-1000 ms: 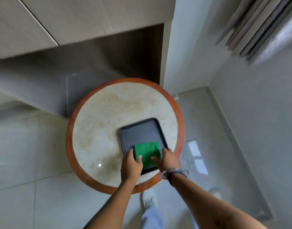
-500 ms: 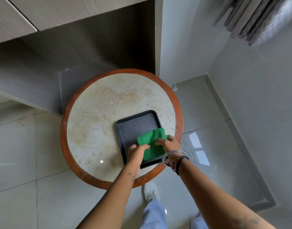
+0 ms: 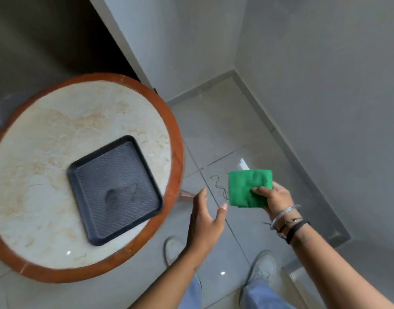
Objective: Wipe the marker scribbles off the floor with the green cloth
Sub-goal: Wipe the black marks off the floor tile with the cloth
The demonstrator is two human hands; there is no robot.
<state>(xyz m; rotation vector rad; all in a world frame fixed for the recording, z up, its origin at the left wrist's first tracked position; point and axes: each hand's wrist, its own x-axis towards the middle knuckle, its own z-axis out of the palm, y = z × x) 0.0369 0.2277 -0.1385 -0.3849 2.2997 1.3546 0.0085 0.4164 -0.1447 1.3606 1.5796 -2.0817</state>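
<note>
While the right hand grips the folded cloth in the air above the floor, the scribbles show just beside it; the left hand hangs empty, fingers spread, near the tabletop bearing the tray.

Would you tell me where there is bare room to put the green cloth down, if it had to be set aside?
The black tray is empty, and the round table is bare behind and left of it. The floor tiles toward the wall corner are bare too. It is crowded by the marker scribbles, under the green cloth in the right hand, near the shoes.
</note>
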